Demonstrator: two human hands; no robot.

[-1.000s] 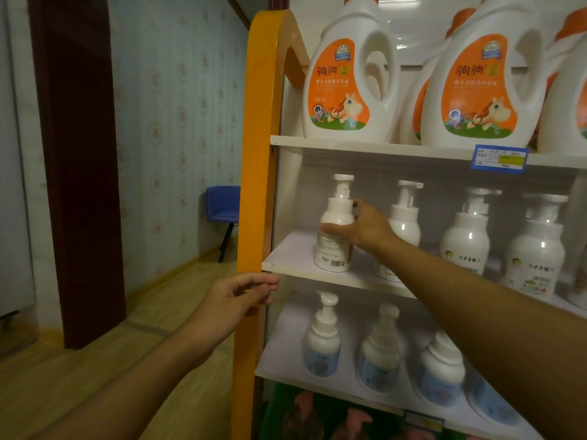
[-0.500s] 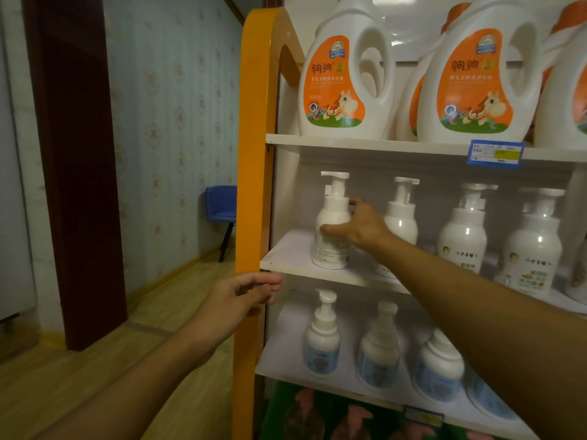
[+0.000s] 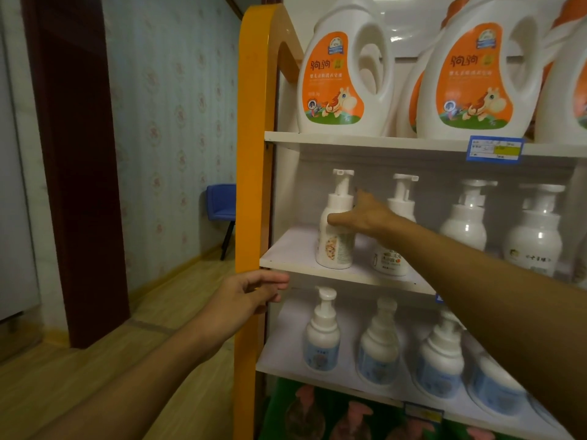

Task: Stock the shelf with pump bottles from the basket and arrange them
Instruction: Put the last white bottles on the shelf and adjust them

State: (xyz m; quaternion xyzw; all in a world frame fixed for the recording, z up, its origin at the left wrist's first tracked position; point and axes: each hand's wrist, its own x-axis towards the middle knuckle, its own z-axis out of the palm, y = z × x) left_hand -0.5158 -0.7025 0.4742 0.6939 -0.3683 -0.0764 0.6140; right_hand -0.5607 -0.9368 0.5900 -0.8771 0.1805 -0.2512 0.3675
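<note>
While the left hand (image 3: 251, 292) rested with loosely curled fingers against the orange shelf frame (image 3: 252, 154), holding nothing, the right hand (image 3: 365, 217) held the leftmost pump bottle (image 3: 336, 236), thumb across its front, upright on the white middle shelf (image 3: 292, 252). Wallpapered wall (image 3: 171, 122) and blue chair (image 3: 222, 204) lay left.

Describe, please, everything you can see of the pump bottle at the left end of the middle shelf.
The pump bottle is white, seemingly plastic, with a rounded body, a narrower neck and a flat-topped pump head. A label with a pale picture and small print faces forward. It stands upright near the left end of the middle shelf, apart from the next bottle. The right hand holds its shoulder, thumb across the front, the fingers behind it.
</note>
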